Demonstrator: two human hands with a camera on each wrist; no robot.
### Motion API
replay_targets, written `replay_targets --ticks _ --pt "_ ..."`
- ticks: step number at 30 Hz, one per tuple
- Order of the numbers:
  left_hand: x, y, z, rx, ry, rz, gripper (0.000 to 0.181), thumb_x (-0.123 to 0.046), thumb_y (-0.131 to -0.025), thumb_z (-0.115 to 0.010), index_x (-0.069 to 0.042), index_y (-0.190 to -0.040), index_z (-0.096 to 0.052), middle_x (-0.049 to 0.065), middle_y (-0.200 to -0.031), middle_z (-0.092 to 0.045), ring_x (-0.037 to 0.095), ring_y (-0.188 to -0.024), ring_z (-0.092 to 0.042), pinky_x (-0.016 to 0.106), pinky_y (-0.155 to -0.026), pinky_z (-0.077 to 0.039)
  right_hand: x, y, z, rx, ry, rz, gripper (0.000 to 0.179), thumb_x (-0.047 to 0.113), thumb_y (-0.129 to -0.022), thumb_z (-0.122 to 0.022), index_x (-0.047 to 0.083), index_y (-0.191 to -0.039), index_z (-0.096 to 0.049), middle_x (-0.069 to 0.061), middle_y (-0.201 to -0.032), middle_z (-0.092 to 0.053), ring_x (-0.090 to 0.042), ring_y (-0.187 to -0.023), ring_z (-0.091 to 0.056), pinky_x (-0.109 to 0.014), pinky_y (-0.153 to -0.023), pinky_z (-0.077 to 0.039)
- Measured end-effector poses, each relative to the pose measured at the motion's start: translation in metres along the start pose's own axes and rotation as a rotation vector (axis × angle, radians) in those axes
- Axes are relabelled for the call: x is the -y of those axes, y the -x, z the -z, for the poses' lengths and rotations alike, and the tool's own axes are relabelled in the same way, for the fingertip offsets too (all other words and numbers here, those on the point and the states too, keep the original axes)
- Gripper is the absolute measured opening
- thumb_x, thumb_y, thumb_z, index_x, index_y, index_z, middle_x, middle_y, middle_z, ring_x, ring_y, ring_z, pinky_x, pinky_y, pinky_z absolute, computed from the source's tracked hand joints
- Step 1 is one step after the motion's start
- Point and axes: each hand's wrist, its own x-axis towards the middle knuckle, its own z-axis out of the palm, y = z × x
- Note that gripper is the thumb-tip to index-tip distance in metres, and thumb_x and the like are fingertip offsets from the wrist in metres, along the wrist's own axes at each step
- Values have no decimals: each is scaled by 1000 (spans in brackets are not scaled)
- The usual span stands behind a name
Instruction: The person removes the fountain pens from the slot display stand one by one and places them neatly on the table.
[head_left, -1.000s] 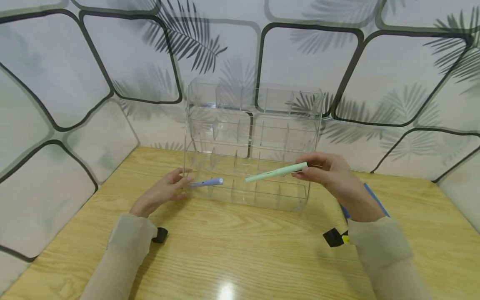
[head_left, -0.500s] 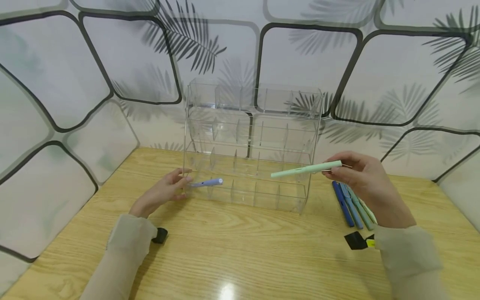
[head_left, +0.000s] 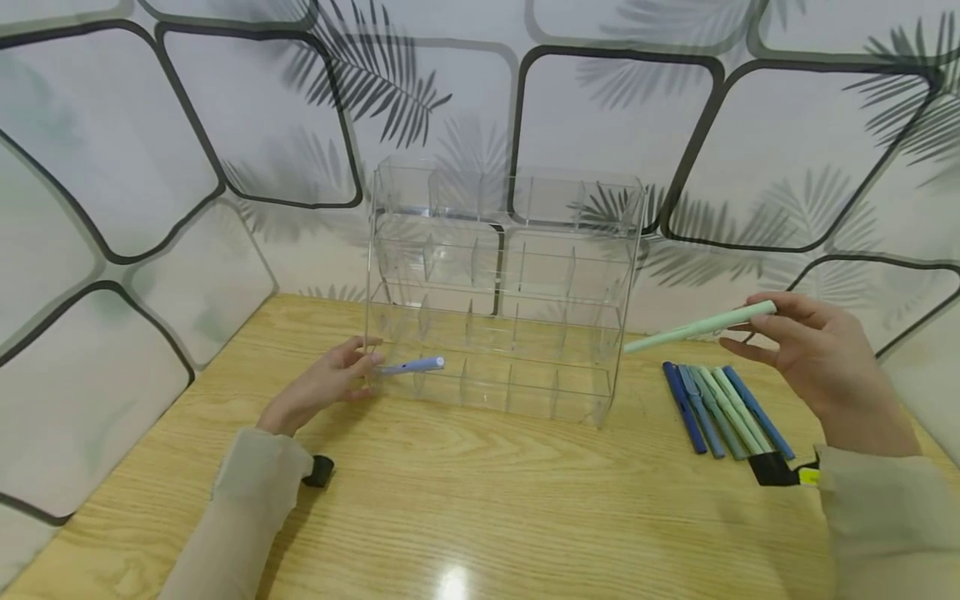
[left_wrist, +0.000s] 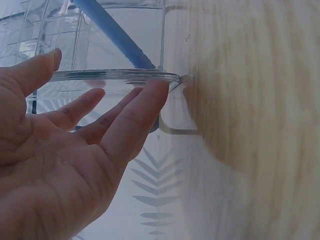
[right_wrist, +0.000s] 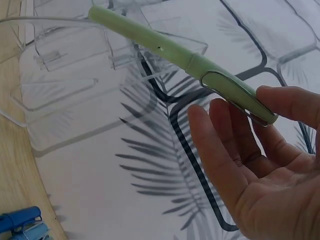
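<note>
A clear acrylic rack [head_left: 487, 386] with tiered compartments stands against the back wall. My left hand [head_left: 322, 383] holds its left side panel near the bottom, thumb at the front edge and fingers along the outer face. A periwinkle-blue pen [head_left: 420, 365] rests in the lowest tier's leftmost compartment, its end sticking out toward me; the left wrist view shows this pen [left_wrist: 117, 35] beyond the panel. To the right of the rack, my right hand [head_left: 825, 358] pinches a mint-green pen [head_left: 697, 327] by its capped end, the other end angled down-left. Its metal clip [right_wrist: 235, 92] shows in the right wrist view.
On the table right of the rack lies a row of several pens: dark blue [head_left: 684, 408], grey-blue [head_left: 702, 412], greens [head_left: 738, 408] and blue [head_left: 757, 411]. A patterned wall covering [head_left: 600, 125] rises close behind the rack. The wood-grain table [head_left: 450, 483] extends in front.
My right hand has moved right with the mint-green pen, from in front of the rack to beyond its right side. The row of pens has come into view. My left hand stays put.
</note>
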Motion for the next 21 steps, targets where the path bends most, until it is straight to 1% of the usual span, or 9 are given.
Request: replay_targets --ticks 3,6,9,13,17,19,21 --pt "1 0 0 -1 0 -1 59 -27 -112 -42 3 -158 -21 33 -153 -28 46 -140 -34 51 -107 -46 6 1 12 -79 -19 -27 29 -14 -103 -42 -10 -109 -70 -12 -110 -68 -26 -98 -69 -44 -84 -61" --pt "1 0 0 -6 -2 0 59 -27 -112 -43 3 -157 -21 32 -153 -30 46 -139 -36 51 -107 -46 10 2 25 -120 -39 -42 29 -14 -103 -43 -10 -106 -71 -13 -105 -71 -27 -96 -71 -42 -80 -62" --pt "1 0 0 -8 -2 0 59 -28 -111 -44 3 -157 -22 32 -152 -30 46 -138 -38 50 -107 -47 12 5 36 -167 -44 -61 28 -14 -102 -45 -8 -101 -72 -13 -98 -73 -26 -90 -73 -41 -75 -63" --pt "1 1 0 -1 2 -5 61 -30 -111 -44 3 -157 -21 33 -152 -30 46 -139 -35 51 -107 -46 14 10 48 -256 -1 -80 25 -11 -101 -51 -4 -99 -75 -11 -90 -75 -22 -83 -73 -38 -68 -64" --pt "2 1 0 6 3 -8 61 -30 -111 -43 3 -157 -20 33 -152 -29 47 -141 -33 53 -108 -44 16 14 57 -307 39 -86 26 -11 -100 -54 -1 -100 -78 -8 -88 -76 -18 -79 -73 -36 -63 -63" --pt "1 1 0 6 5 -8 61 -29 -111 -43 3 -157 -20 33 -153 -28 47 -141 -33 53 -108 -44 18 16 61 -336 75 -93 25 -9 -99 -56 2 -99 -78 -7 -87 -75 -17 -77 -73 -35 -60 -63" --pt "1 1 -1 3 6 -7 60 -29 -111 -43 3 -157 -21 32 -154 -28 47 -141 -33 53 -108 -44 20 16 64 -380 164 -107 21 -6 -99 -60 6 -98 -78 -3 -85 -74 -13 -75 -72 -31 -58 -62"
